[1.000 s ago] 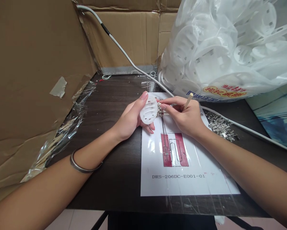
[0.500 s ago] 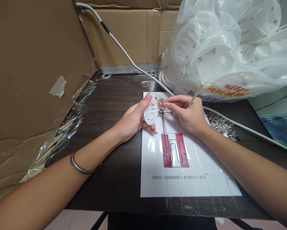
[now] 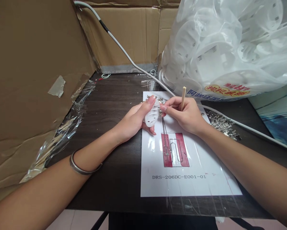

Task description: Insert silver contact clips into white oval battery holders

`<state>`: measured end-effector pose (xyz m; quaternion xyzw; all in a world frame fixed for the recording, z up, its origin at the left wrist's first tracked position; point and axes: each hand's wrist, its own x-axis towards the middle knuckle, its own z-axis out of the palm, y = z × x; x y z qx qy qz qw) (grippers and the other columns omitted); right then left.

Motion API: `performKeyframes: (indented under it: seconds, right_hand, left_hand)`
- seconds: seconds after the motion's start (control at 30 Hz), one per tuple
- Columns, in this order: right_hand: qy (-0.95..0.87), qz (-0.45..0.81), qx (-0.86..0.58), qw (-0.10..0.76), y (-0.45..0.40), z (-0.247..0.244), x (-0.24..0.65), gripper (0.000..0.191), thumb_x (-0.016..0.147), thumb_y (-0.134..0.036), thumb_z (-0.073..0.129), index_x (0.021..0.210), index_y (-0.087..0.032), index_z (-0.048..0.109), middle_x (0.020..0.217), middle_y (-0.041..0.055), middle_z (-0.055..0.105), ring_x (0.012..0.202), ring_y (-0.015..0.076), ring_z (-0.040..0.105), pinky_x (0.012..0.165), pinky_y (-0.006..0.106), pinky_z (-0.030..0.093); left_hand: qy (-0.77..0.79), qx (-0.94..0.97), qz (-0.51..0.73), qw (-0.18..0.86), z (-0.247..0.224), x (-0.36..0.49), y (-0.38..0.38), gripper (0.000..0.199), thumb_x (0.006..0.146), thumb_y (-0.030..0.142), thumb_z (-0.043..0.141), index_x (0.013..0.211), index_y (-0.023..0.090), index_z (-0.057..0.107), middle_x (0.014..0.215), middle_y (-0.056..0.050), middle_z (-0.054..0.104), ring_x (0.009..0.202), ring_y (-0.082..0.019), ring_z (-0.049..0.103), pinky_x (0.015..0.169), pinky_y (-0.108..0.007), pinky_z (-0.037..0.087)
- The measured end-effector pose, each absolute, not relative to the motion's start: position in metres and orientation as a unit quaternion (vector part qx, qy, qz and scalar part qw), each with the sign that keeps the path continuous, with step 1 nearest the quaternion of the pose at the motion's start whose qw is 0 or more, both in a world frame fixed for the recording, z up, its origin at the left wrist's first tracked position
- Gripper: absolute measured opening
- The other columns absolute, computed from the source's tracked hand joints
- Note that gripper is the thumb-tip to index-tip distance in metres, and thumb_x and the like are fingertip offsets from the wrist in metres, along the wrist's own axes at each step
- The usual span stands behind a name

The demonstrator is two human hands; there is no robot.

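My left hand (image 3: 133, 123) holds a white oval plastic piece (image 3: 152, 115) with slots, its thumb pressed on the upper edge. Close by on the right, my right hand (image 3: 185, 113) pinches at the piece's right edge; what lies between its fingertips is too small to make out. A wooden stick (image 3: 183, 95) stands up out of the right hand, held in its curled fingers. Small metal parts (image 3: 161, 100) show behind and between the hands. Beneath is a white printed sheet (image 3: 181, 187) with a red and white picture.
A large clear bag (image 3: 212, 64) of white plastic pieces fills the back right. A heap of small metal parts (image 3: 223, 125) lies right of the sheet. A white cable (image 3: 129, 57) crosses the dark table (image 3: 105, 105). Cardboard (image 3: 33, 64) walls the left and back.
The white piece has turned slightly and shifted a little right. My right hand has moved a little left, and the wooden stick now stands more upright.
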<state>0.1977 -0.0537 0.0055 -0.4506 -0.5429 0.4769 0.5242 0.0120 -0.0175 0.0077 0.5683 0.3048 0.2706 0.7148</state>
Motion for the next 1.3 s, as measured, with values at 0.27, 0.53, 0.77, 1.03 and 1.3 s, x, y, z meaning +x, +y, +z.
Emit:
performKeyframes:
  seconds: [0.27, 0.53, 0.77, 1.03, 1.3]
  right_hand:
    - [-0.576, 0.420, -0.492, 0.499, -0.0533, 0.0003, 0.1989, 0.037, 0.073, -0.045, 0.092, 0.071, -0.017, 0.067, 0.065, 0.0021, 0.068, 0.057, 0.0127, 0.054, 0.056, 0.030, 0.039]
    - [-0.581, 0.412, -0.490, 0.503, -0.0531, -0.0001, 0.1982, 0.041, 0.070, -0.048, 0.094, 0.072, -0.017, 0.068, 0.068, 0.0015, 0.065, 0.056, 0.0118, 0.049, 0.054, 0.030, 0.036]
    - [-0.592, 0.430, -0.434, 0.525, -0.0529, 0.0015, 0.2006, 0.030, 0.082, -0.044, 0.085, 0.077, -0.018, 0.070, 0.069, 0.0007, 0.067, 0.064, 0.0142, 0.060, 0.063, 0.030, 0.049]
    - [-0.576, 0.447, -0.450, 0.516, -0.0539, 0.0033, 0.2007, 0.028, 0.078, -0.039, 0.088, 0.076, -0.019, 0.069, 0.070, 0.0001, 0.067, 0.065, 0.0147, 0.060, 0.066, 0.032, 0.051]
    - [-0.567, 0.444, -0.463, 0.516, -0.0536, 0.0002, 0.2013, 0.027, 0.076, -0.034, 0.090, 0.075, -0.018, 0.068, 0.071, 0.0006, 0.067, 0.066, 0.0147, 0.059, 0.064, 0.031, 0.046]
  left_hand:
    - [0.317, 0.589, 0.267, 0.694, 0.0110, 0.0119, -0.0208, 0.075, 0.080, 0.085, 0.062, 0.106, 0.014, 0.064, 0.067, 0.001, 0.062, 0.049, -0.012, 0.062, 0.051, -0.026, 0.062]
    - [0.324, 0.602, 0.256, 0.683, 0.0114, 0.0122, -0.0211, 0.078, 0.084, 0.085, 0.058, 0.114, 0.014, 0.064, 0.071, 0.000, 0.065, 0.050, -0.012, 0.065, 0.052, -0.025, 0.060]
    - [0.335, 0.557, 0.254, 0.716, 0.0117, 0.0141, -0.0186, 0.076, 0.090, 0.084, 0.049, 0.107, 0.012, 0.067, 0.065, -0.002, 0.063, 0.049, -0.014, 0.063, 0.050, -0.028, 0.061]
    - [0.322, 0.534, 0.255, 0.739, 0.0136, 0.0138, -0.0182, 0.075, 0.095, 0.079, 0.044, 0.115, 0.012, 0.070, 0.064, -0.002, 0.064, 0.048, -0.013, 0.062, 0.050, -0.027, 0.060]
    - [0.313, 0.533, 0.262, 0.741, 0.0151, 0.0139, -0.0186, 0.076, 0.097, 0.076, 0.042, 0.126, 0.011, 0.068, 0.078, -0.005, 0.070, 0.051, -0.012, 0.061, 0.053, -0.028, 0.062]
